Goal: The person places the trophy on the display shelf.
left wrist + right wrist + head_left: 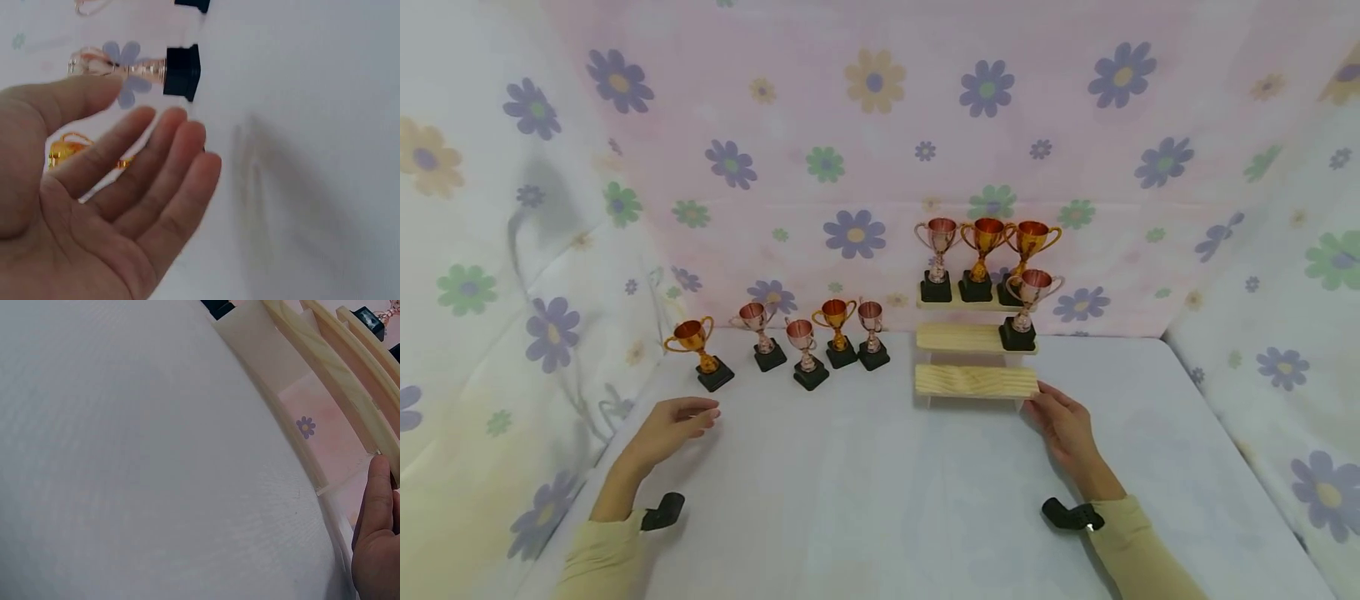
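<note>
A three-step wooden display stand [976, 382] stands at the back right of the table. My right hand [1063, 425] grips the right end of its lowest step, the thumb [378, 487] at the front corner. My left hand [666, 429] hovers over the table at the left, fingers relaxed and holding nothing. Nearest to it is a gold trophy cup [691, 337] on a black base, partly hidden behind the fingers in the left wrist view. A rose-gold trophy [181, 72] stands beyond that hand. Another rose-gold trophy [1036, 287] sits at the right of the middle step.
Three trophies, one rose-gold [942, 237] and two gold [988, 237], line the top step. More trophies, including a gold one [835, 315] and a rose-gold one [870, 317], stand at the back of the white table [850, 500]. Flowered cloth [820, 100] hangs behind and at both sides.
</note>
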The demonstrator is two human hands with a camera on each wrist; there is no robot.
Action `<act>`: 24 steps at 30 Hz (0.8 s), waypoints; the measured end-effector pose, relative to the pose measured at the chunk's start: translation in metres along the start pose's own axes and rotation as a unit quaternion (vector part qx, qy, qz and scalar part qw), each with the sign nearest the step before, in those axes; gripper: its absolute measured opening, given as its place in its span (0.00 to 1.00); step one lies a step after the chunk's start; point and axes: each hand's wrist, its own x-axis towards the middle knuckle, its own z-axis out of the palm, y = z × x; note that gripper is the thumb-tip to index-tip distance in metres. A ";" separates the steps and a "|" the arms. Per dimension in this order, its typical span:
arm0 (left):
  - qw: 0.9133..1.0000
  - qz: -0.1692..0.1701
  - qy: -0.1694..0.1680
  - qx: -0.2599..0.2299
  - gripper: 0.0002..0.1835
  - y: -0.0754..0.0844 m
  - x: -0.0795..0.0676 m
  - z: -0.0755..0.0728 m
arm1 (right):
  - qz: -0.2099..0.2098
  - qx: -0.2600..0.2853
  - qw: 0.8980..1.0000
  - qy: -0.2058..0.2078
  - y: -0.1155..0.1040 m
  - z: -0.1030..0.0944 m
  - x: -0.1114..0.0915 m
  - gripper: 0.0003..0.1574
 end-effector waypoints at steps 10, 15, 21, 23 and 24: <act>0.992 -0.058 0.113 -0.005 0.43 -0.020 0.005 -0.021 | -0.005 0.008 1.000 -0.005 0.001 -0.001 -0.001 0.20; 0.981 -0.056 0.183 -0.043 0.47 -0.014 0.018 -0.018 | -0.002 0.008 1.000 0.000 0.000 0.000 -0.001 0.29; 0.957 -0.035 0.270 -0.101 0.44 0.002 0.031 -0.011 | -0.002 0.010 1.000 0.002 -0.001 0.001 0.000 0.28; 0.948 -0.027 0.292 -0.126 0.43 0.005 0.035 -0.009 | 0.000 0.013 1.000 0.004 -0.001 0.001 -0.001 0.26; 0.943 -0.024 0.302 -0.138 0.42 0.006 0.037 -0.008 | 0.000 0.015 1.000 0.004 0.000 0.001 -0.001 0.26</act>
